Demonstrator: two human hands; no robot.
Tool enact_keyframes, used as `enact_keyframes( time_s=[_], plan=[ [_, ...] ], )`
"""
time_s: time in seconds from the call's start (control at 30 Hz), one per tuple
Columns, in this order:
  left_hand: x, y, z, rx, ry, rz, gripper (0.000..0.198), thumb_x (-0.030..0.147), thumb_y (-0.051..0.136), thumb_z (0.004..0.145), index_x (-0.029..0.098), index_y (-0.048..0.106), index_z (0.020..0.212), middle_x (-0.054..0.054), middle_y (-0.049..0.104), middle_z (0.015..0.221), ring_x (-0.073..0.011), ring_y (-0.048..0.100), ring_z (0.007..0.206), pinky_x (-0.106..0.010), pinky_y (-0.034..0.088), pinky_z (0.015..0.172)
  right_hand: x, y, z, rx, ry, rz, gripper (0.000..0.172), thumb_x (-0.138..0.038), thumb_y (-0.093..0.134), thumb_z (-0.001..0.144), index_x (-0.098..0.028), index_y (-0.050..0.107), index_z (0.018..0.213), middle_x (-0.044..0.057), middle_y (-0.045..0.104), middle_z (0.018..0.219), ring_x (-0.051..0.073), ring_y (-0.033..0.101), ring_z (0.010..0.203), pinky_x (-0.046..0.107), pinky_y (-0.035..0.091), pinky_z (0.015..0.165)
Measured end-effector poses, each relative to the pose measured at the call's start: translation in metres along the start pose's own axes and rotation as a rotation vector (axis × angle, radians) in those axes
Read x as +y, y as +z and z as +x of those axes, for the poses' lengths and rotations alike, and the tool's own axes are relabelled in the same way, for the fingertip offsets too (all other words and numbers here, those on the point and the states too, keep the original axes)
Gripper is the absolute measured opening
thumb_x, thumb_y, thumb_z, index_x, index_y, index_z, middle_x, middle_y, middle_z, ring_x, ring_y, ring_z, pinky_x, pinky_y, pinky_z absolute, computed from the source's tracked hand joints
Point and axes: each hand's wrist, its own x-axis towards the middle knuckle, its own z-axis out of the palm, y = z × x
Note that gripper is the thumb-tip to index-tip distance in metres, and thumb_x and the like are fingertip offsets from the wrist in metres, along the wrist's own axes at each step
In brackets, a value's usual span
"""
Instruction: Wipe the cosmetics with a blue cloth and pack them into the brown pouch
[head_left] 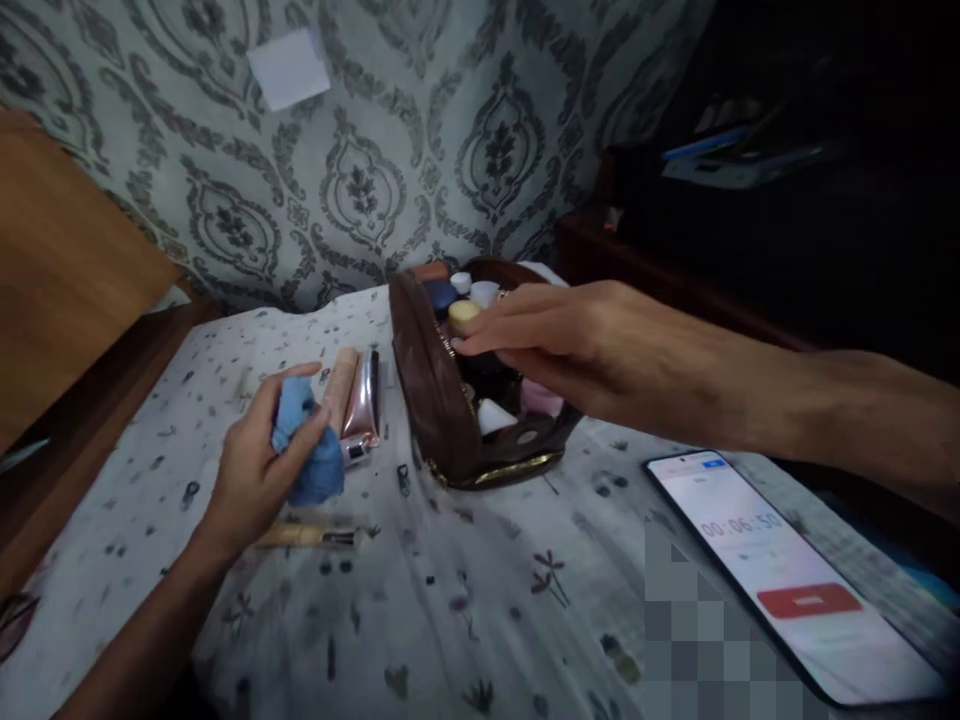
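My left hand is closed around a crumpled blue cloth, above the bed sheet. Just beyond it lie a peach-coloured tube and a shiny pink metallic tube. A makeup brush with a pale handle rests below that hand. My right hand reaches over the open brown cosmetics bag, its fingertips at a yellow-capped container and its grip partly hidden. White-capped containers, a dark blue item, a white cone-shaped item and a pink item fill the bag.
A phone showing a running timer lies at the right on the patterned sheet. Wooden furniture borders the left side. Behind the bag stands a patterned wall with a white paper on it.
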Motion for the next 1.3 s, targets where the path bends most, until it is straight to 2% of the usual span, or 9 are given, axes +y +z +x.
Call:
enact_keyframes(
  time_s=[0.17, 0.3, 0.37, 0.5, 0.6, 0.77, 0.9, 1.0, 1.3],
  plan=[
    [-0.034, -0.024, -0.021, -0.222, -0.199, -0.125, 0.05, 0.057, 0.046, 0.095, 0.016, 0.063, 0.118, -0.001, 0.065, 0.084, -0.017, 0.061, 0.074, -0.026, 0.05, 0.069, -0.032, 0.019, -0.029, 0.062, -0.042, 0.043, 0.027, -0.016, 0.051, 0.097, -0.025, 0.073, 0.109, 0.001, 0.074, 0.101, 0.016, 0.069, 0.096, 0.032, 0.054, 0.084],
    [-0.048, -0.028, -0.05, -0.548, -0.089, -0.131, 0.044, 0.057, 0.049, 0.094, 0.017, 0.067, 0.101, -0.003, 0.066, 0.089, -0.0195, 0.062, 0.082, -0.027, 0.049, 0.073, -0.056, 0.057, -0.044, -0.05, -0.014, 0.215, 0.026, -0.015, 0.052, 0.096, -0.022, 0.073, 0.11, 0.005, 0.076, 0.1, 0.017, 0.071, 0.092, 0.031, 0.058, 0.081],
    [-0.052, -0.024, -0.063, -0.641, 0.017, -0.074, 0.038, 0.054, 0.053, 0.094, 0.019, 0.066, 0.097, -0.005, 0.066, 0.096, -0.0208, 0.061, 0.089, -0.029, 0.05, 0.077, -0.063, 0.083, -0.049, -0.097, 0.016, 0.28, 0.025, -0.015, 0.052, 0.097, -0.02, 0.072, 0.11, 0.007, 0.076, 0.103, 0.017, 0.071, 0.095, 0.031, 0.058, 0.084],
    [-0.059, -0.014, -0.081, -0.644, 0.186, 0.047, 0.03, 0.047, 0.05, 0.097, 0.019, 0.063, 0.094, -0.006, 0.064, 0.098, -0.0225, 0.059, 0.094, -0.032, 0.048, 0.082, -0.072, 0.14, -0.048, -0.18, 0.155, 0.331, 0.025, -0.016, 0.054, 0.096, -0.014, 0.069, 0.117, 0.011, 0.075, 0.108, 0.018, 0.071, 0.093, 0.033, 0.056, 0.084],
    [-0.057, -0.012, -0.083, -0.601, 0.229, 0.056, 0.03, 0.045, 0.045, 0.099, 0.019, 0.06, 0.096, -0.005, 0.064, 0.094, -0.0221, 0.06, 0.091, -0.032, 0.049, 0.082, -0.076, 0.176, -0.041, -0.187, 0.293, 0.333, 0.029, -0.023, 0.062, 0.093, -0.014, 0.066, 0.12, 0.012, 0.073, 0.107, 0.018, 0.068, 0.084, 0.034, 0.054, 0.08],
    [-0.044, -0.011, -0.075, -0.537, 0.224, -0.01, 0.032, 0.047, 0.044, 0.099, 0.019, 0.059, 0.095, -0.007, 0.066, 0.098, -0.0236, 0.062, 0.094, -0.035, 0.051, 0.086, -0.074, 0.214, -0.033, -0.093, 0.465, 0.668, 0.017, -0.032, 0.059, 0.093, -0.017, 0.066, 0.092, -0.002, 0.061, 0.065, 0.013, 0.059, 0.057, 0.025, 0.046, 0.06],
    [-0.039, -0.002, -0.071, -0.511, 0.174, -0.125, 0.033, 0.047, 0.046, 0.097, 0.018, 0.061, 0.095, -0.009, 0.068, 0.103, -0.0257, 0.063, 0.098, -0.037, 0.05, 0.089, -0.066, 0.225, -0.038, 0.051, 0.548, 0.974, 0.031, -0.049, 0.065, 0.085, -0.019, 0.062, 0.086, -0.003, 0.058, 0.064, 0.012, 0.055, 0.051, 0.024, 0.043, 0.051],
    [-0.043, 0.003, -0.07, -0.561, 0.122, -0.234, 0.035, 0.05, 0.047, 0.096, 0.019, 0.063, 0.091, -0.006, 0.068, 0.094, -0.024, 0.064, 0.09, -0.034, 0.049, 0.084, -0.059, 0.22, -0.042, 0.114, 0.586, 1.021, 0.041, -0.057, 0.072, 0.077, -0.018, 0.064, 0.086, -0.002, 0.059, 0.063, 0.012, 0.055, 0.052, 0.025, 0.042, 0.051],
    [-0.066, 0.001, -0.079, -0.628, -0.279, -0.708, 0.045, 0.059, 0.058, 0.087, 0.021, 0.047, 0.066, 0.003, 0.052, 0.056, -0.0124, 0.047, 0.052, -0.023, 0.04, 0.05, -0.056, 0.204, -0.039, 0.358, 0.592, 1.13, 0.04, -0.051, 0.08, 0.072, -0.018, 0.069, 0.091, -0.003, 0.061, 0.062, 0.01, 0.052, 0.054, 0.024, 0.04, 0.054]
  ],
)
